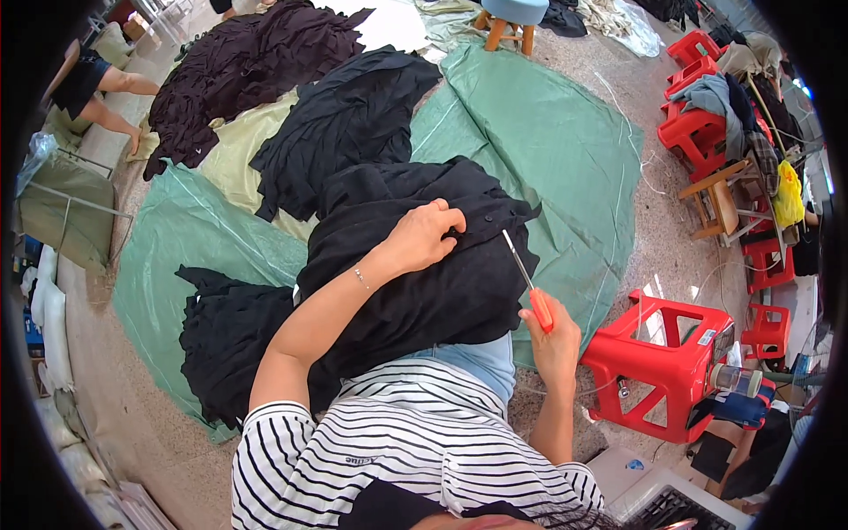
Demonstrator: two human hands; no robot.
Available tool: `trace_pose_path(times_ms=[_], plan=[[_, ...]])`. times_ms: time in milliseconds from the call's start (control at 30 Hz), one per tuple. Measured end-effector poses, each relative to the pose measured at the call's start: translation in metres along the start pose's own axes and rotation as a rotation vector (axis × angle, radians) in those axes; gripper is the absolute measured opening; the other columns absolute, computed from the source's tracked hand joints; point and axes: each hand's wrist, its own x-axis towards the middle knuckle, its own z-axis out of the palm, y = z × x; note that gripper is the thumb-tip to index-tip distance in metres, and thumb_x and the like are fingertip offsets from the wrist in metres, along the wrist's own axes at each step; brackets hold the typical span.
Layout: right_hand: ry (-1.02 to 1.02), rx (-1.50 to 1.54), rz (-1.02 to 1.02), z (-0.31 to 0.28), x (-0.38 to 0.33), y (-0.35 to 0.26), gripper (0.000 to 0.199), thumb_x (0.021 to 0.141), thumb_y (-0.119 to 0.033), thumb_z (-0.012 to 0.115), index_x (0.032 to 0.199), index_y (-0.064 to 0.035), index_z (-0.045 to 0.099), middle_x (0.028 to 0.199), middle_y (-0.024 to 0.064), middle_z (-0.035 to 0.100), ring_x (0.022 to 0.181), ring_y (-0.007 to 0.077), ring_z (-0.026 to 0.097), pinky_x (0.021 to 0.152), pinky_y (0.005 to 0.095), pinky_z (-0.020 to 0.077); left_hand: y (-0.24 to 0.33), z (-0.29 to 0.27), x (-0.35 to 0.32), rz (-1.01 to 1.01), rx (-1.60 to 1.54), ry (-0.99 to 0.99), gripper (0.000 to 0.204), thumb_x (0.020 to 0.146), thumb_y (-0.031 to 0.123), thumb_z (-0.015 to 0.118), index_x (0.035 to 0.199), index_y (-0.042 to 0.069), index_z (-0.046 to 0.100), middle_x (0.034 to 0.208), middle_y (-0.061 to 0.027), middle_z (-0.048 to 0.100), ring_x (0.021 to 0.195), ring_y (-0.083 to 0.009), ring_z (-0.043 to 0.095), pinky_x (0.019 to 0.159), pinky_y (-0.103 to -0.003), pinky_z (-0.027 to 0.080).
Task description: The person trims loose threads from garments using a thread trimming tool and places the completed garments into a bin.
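Note:
Black cloth with small dark buttons near its right side is heaped across my lap. My left hand is closed on this black garment, its fingers bent and pinching the cloth close to the buttons. In my right hand is an orange-handled tool with a slim, straight metal shaft. The shaft points up and left, its tip just right of the buttons. Whether the tip touches the cloth I cannot tell, nor its exact kind.
More black garments and a dark purple pile lie beyond, on green sheeting. A red plastic stool stands close on my right, with a bottle beside it. Another person's legs show at far left.

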Motion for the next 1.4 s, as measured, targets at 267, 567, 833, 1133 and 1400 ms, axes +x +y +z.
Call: trace_pose_path(times_ms=[267, 567, 833, 1133, 1400], plan=[[-0.103, 0.014, 0.013, -0.006, -0.015, -0.037, 0.033, 0.086, -0.025, 0.076, 0.11, -0.0048, 0.067, 0.095, 0.0163, 0.07, 0.081, 0.0343, 0.068, 0.071, 0.0376, 0.0523, -0.011, 0.0, -0.002, 0.011, -0.193, 0.045, 0.018, 0.076, -0.004, 0.059, 0.093, 0.002, 0.064, 0.079, -0.0094, 0.054, 0.074, -0.0229, 0.06, 0.07, -0.034, 0.05], [-0.122, -0.039, 0.027, 0.004, -0.016, -0.042, 0.03, 0.087, -0.027, 0.075, 0.108, -0.0074, 0.066, 0.093, 0.0139, 0.07, 0.08, 0.0368, 0.068, 0.068, 0.0392, 0.0522, -0.002, -0.009, -0.001, 0.021, 0.014, -0.091, 0.018, 0.079, 0.003, 0.067, 0.097, 0.006, 0.064, 0.083, -0.0089, 0.054, 0.074, -0.0247, 0.059, 0.07, -0.037, 0.049], [-0.135, -0.111, 0.026, 0.008, -0.016, -0.04, 0.033, 0.088, -0.033, 0.073, 0.107, -0.008, 0.064, 0.089, 0.0156, 0.07, 0.078, 0.0387, 0.067, 0.065, 0.0428, 0.0513, -0.017, 0.018, -0.002, 0.221, 0.162, 0.236, 0.011, 0.076, 0.002, 0.061, 0.085, 0.004, 0.055, 0.08, -0.0134, 0.06, 0.078, -0.0333, 0.065, 0.067, -0.043, 0.054], [-0.09, -0.103, -0.023, 0.008, -0.016, -0.048, 0.03, 0.088, -0.034, 0.074, 0.1, -0.0081, 0.063, 0.078, 0.0166, 0.068, 0.067, 0.0394, 0.066, 0.057, 0.0442, 0.0489, -0.011, 0.003, -0.01, -0.1, -0.432, 0.144, 0.016, 0.079, 0.0, 0.062, 0.094, -0.003, 0.069, 0.073, -0.0069, 0.066, 0.063, -0.01, 0.06, 0.061, -0.025, 0.049], [-0.094, -0.125, -0.019, 0.015, -0.016, -0.047, 0.032, 0.088, -0.037, 0.073, 0.093, -0.0078, 0.061, 0.068, 0.0171, 0.065, 0.061, 0.0405, 0.064, 0.052, 0.0465, 0.0463, -0.018, 0.007, -0.009, -0.215, -0.637, 0.11, 0.017, 0.081, -0.003, 0.064, 0.096, -0.006, 0.069, 0.075, -0.0019, 0.066, 0.066, -0.0044, 0.06, 0.063, -0.021, 0.05]])
